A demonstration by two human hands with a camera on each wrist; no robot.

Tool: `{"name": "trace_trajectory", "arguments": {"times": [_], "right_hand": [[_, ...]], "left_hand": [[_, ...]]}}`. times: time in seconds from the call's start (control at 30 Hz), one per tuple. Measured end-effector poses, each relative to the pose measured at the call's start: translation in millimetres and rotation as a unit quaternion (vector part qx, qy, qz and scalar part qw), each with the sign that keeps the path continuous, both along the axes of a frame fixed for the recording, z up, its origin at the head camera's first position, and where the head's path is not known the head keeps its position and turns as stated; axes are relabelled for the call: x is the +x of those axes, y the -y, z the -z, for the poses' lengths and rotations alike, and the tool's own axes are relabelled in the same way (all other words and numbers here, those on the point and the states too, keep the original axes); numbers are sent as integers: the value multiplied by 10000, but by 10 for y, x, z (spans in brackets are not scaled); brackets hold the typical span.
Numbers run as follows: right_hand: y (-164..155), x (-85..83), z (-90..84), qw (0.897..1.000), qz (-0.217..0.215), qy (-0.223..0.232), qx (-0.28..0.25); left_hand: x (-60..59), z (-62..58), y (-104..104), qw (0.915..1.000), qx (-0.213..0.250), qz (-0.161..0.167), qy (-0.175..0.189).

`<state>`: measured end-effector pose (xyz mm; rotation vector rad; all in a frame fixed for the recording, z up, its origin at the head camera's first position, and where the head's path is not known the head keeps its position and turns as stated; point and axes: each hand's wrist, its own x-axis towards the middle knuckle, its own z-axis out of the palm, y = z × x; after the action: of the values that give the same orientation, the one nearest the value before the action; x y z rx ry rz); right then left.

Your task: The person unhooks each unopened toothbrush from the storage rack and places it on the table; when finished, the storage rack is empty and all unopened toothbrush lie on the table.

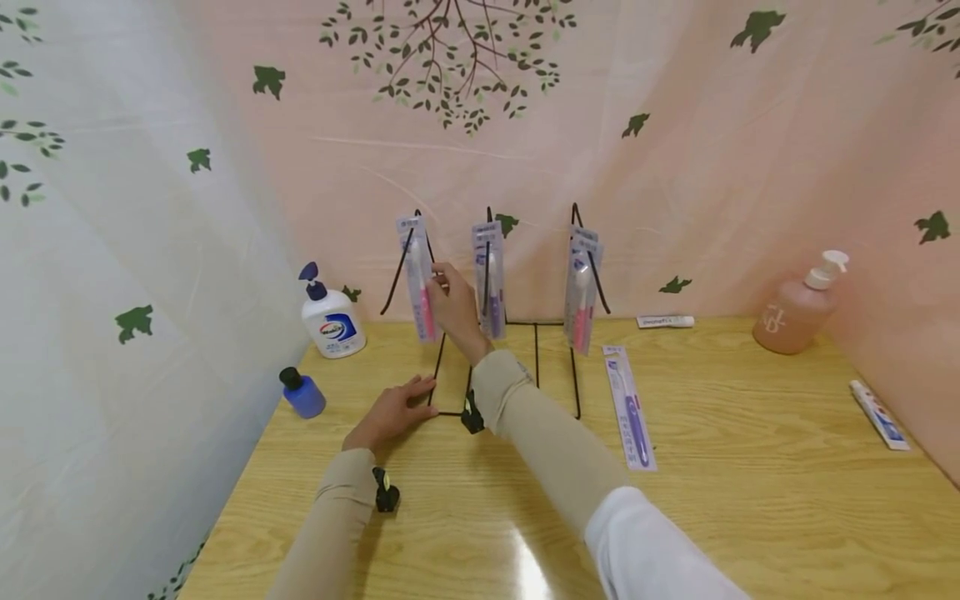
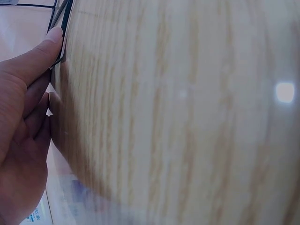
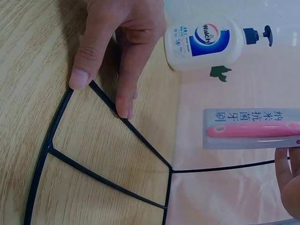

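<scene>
My straight-fingered left hand (image 1: 392,412) touches the rack (image 1: 450,413) at eight o'clock; my right hand (image 1: 454,312) touches the ten-o'clock toothbrush (image 1: 426,312), pinch unclear

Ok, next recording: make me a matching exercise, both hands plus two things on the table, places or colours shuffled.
1. Left hand
2. Right hand
3. Loose toothbrush pack
4. Small black-capped bottle

A. Blue
B. At the leftmost hanging pack
C. Lying flat on the table
D. On the black rack's base

Pairs: 1-D, 2-B, 3-C, 4-A
</scene>
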<state>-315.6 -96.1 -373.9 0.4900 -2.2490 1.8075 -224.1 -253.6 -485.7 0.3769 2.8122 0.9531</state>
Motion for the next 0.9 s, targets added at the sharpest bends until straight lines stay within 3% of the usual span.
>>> {"name": "trace_trajectory", "arguments": {"times": [0.27,0.9], "right_hand": [[-61,62,-15,9999,136,23,39],[-123,145,-89,9999,5,-164,-39]], "left_hand": [[19,-24,-23,10000,94,-5,-18],[4,-14,-2,9999,102,28,4]]}}
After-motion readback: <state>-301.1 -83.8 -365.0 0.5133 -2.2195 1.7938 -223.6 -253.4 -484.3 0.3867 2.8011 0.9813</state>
